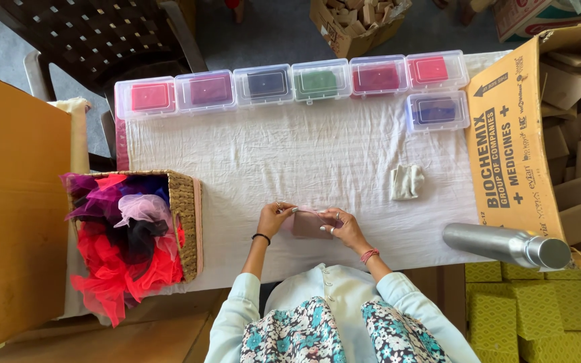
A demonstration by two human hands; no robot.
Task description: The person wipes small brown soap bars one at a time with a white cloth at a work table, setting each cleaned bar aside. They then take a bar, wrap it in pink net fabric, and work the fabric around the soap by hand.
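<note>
Pinching a small brown pouch (309, 224) are both hands, left hand (274, 218) and right hand (345, 227). A basket (184, 222) sits just left of it.

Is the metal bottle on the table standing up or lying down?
Lying down: the metal bottle rests on its side at the table's right edge.

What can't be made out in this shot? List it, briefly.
- Small mauve block, head view: both hands, left and right, cover its ends, so its full shape is unclear.
- Wicker basket: tulle fabric hides its inside.
- Cardboard box: cut off by the right edge.
- Clear boxes: contents too small to identify.
</note>
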